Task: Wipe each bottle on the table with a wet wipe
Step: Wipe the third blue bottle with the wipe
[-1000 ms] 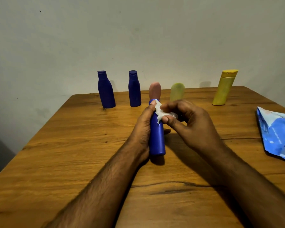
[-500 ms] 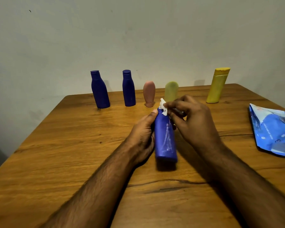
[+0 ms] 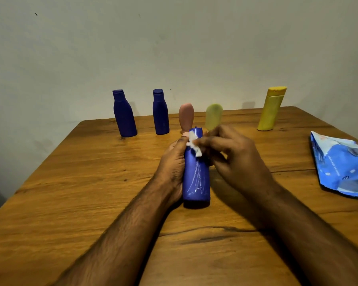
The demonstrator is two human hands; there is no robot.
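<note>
Centrally, the left hand (image 3: 174, 162) has its grip clenched around the blue bottle (image 3: 196, 178) upright above the tabletop (image 3: 70, 193), while the right hand (image 3: 236, 159) pinches a white wet wipe (image 3: 193, 144) against its neck.

No legible text is present. The blue wipe packet (image 3: 343, 166) at the right table edge carries small white print, too blurred to read. The bottles show no readable labels, brands or numbers.
</note>
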